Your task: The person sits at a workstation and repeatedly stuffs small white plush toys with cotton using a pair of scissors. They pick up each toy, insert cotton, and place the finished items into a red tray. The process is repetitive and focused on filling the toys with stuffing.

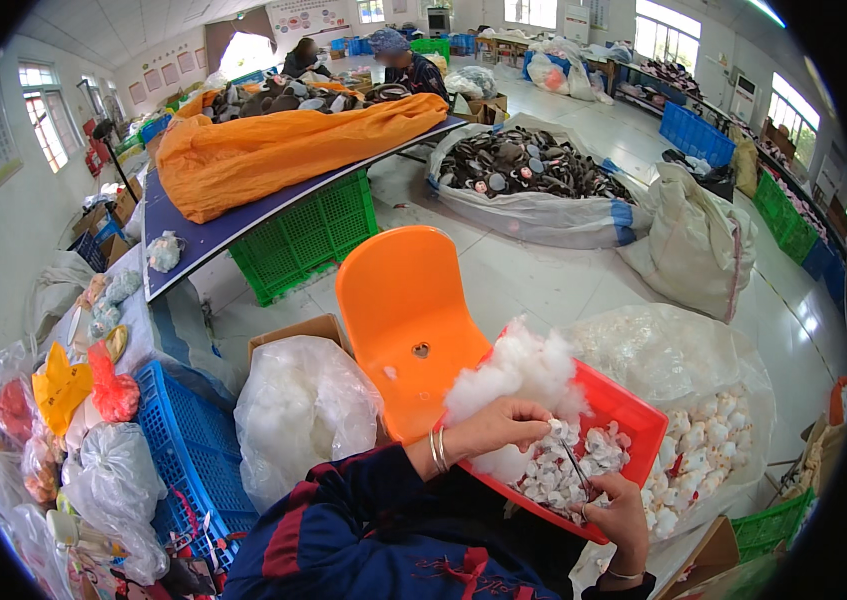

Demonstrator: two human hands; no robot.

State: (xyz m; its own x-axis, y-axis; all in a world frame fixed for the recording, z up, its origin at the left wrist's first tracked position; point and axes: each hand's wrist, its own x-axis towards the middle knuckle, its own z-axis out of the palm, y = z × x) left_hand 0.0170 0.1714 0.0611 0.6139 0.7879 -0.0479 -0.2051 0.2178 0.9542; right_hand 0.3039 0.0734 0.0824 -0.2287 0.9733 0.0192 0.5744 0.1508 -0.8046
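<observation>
One small white piece [555, 426] is pinched in the left hand [500, 428], above the red bin [649, 430]; the right hand [619, 518] grips a thin metal tool [575, 464], its tip near the piece.

We count one left hand [498, 425] and one right hand [618, 515], with two silver bangles [434, 452] on the left wrist and one thin bangle [625, 575] on the right. We see one metal tool [576, 464] in the right hand, one small white piece [555, 425] in the left, and loose white pieces [598, 452], too many for us to count, in one red tray [637, 412]. Around us are one orange chair [403, 290], one orange cloth [293, 150] at far left, and two other people [413, 72] beyond it.
</observation>
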